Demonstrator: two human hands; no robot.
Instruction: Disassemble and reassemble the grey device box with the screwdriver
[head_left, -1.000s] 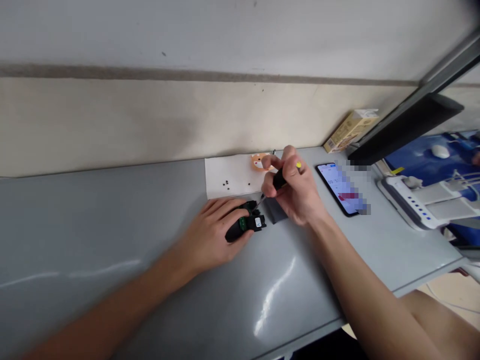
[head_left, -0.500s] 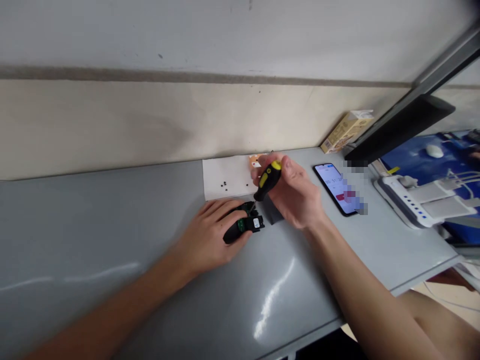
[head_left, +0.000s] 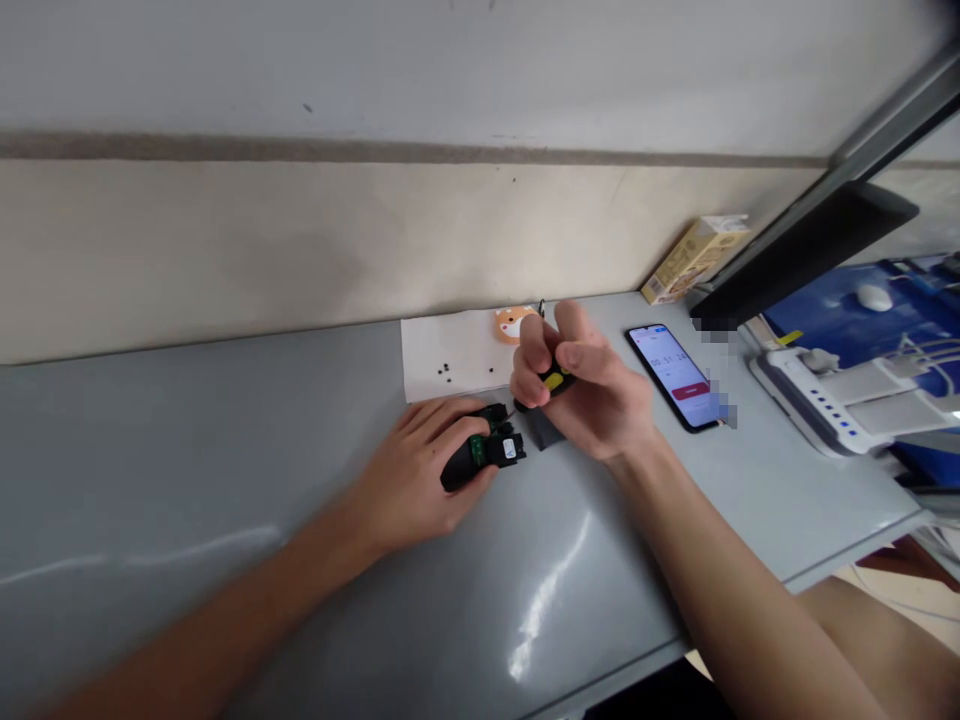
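Just nearside of the white paper (head_left: 469,340), an opened-up black gadget (head_left: 478,452) is sitting on the worktop (head_left: 225,430); the left hand (head_left: 418,470), being nearer, is clasping it. Its long axis is roughly pointing toward the right hand (head_left: 600,388), whose grip is holding a screwdriver (head_left: 554,382).

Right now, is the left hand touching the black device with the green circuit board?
Touching: the head view shows the left hand gripping the black device with the green circuit board, its fingers and thumb against opposite sides.
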